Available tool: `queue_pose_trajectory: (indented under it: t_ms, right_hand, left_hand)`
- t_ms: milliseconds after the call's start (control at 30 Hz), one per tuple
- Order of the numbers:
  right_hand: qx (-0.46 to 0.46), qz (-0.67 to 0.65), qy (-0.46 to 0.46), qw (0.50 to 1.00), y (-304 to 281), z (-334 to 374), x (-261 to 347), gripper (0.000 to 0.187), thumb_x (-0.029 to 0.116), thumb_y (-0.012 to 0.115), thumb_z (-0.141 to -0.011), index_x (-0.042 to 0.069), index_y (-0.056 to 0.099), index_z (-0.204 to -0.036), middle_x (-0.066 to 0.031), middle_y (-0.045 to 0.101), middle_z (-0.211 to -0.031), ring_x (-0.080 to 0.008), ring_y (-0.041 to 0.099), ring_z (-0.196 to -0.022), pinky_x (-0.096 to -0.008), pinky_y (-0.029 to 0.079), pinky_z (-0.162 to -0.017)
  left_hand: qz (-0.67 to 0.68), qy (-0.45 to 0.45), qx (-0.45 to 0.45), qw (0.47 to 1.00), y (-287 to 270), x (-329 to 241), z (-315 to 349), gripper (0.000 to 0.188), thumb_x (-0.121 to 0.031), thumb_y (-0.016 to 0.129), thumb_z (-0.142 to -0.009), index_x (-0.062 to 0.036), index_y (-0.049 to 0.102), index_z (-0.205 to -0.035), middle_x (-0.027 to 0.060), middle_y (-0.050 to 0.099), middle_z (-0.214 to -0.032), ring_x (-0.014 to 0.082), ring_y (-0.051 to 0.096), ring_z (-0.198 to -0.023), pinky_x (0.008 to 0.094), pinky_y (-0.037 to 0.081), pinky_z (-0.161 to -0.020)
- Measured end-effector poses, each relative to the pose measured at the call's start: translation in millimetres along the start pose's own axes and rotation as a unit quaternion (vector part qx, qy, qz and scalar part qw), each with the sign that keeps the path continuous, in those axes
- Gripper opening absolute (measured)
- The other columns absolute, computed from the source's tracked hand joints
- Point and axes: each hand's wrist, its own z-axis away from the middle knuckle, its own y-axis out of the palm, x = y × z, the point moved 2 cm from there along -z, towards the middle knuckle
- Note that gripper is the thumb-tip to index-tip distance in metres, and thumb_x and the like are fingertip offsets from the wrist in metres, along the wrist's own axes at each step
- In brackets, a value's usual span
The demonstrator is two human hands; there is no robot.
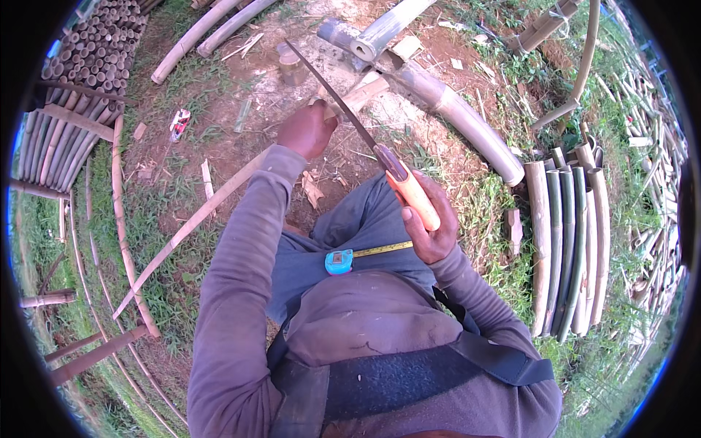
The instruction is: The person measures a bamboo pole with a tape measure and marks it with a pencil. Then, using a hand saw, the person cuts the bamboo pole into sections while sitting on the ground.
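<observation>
My right hand (434, 222) is wrapped round the orange handle of a handsaw (342, 104). Its long dark blade slants up and to the left, over a pale bamboo strip (209, 206). Whether the teeth touch the strip I cannot tell. Closed on this strip near its upper end is my left hand (307, 130), just left of the blade. The strip's other end reaches down to the far left. On my lap lies a blue tape measure (339, 261), with a length of yellow tape drawn out toward my right wrist.
Thick bamboo poles (438, 91) lie ahead and to the right. Cut bamboo lengths (566, 244) stand side by side at the right, near a wooden block (514, 231). Bamboo stacks (95, 44) fill the far left. A red and white packet (179, 124) rests on the grass.
</observation>
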Motion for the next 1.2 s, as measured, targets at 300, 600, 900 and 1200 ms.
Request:
queue_pose_trajectory:
  t_ms: [300, 600, 900, 1200]
  right_hand:
    - [-0.033, 0.011, -0.020, 0.999, 2.5, 4.3, 0.6, 0.054, 0.003, 0.074, -0.089, -0.008, 0.057, -0.139, -0.0245, 0.068, -0.132, -0.0327, 0.071, -0.120, -0.0383, 0.057, -0.097]
    - [-0.026, 0.043, -0.047, 0.998, 3.7, -8.6, 9.1, 0.054, 0.003, 0.075, -0.089, -0.008, 0.058, -0.139, -0.0246, 0.069, -0.131, -0.0304, 0.071, -0.120, -0.0373, 0.057, -0.099]
    - [-0.002, 0.082, -0.062, 0.995, 17.1, -32.1, 16.0, 0.053, 0.001, 0.075, -0.087, -0.006, 0.060, -0.137, -0.0237, 0.071, -0.126, -0.0333, 0.073, -0.116, -0.0373, 0.059, -0.094]
    - [0.004, 0.043, -0.047, 0.998, 20.4, -30.4, 4.1, 0.054, 0.002, 0.078, -0.086, -0.006, 0.060, -0.136, -0.0220, 0.072, -0.125, -0.0324, 0.073, -0.113, -0.0383, 0.058, -0.095]
  left_hand:
    - [-0.061, 0.011, 0.025, 0.998, -9.9, 0.3, -14.7, 0.046, -0.041, 0.052, -0.107, 0.0013, 0.057, -0.126, 0.0259, 0.073, -0.107, 0.0459, 0.071, -0.100, 0.0566, 0.055, -0.087]
    - [-0.059, -0.016, 0.021, 0.998, -21.8, 14.9, -34.4, 0.043, -0.040, 0.050, -0.108, -0.0003, 0.058, -0.124, 0.0261, 0.074, -0.108, 0.0448, 0.072, -0.102, 0.0553, 0.056, -0.090]
    - [-0.044, -0.022, 0.050, 0.998, -15.3, 18.8, -20.2, 0.042, -0.039, 0.050, -0.108, -0.0017, 0.059, -0.124, 0.0248, 0.074, -0.106, 0.0443, 0.072, -0.102, 0.0553, 0.056, -0.089]
    - [-0.028, -0.022, 0.073, 0.997, -14.8, 26.0, -22.4, 0.044, -0.039, 0.051, -0.107, 0.0004, 0.058, -0.125, 0.0267, 0.073, -0.108, 0.0455, 0.071, -0.103, 0.0564, 0.054, -0.091]
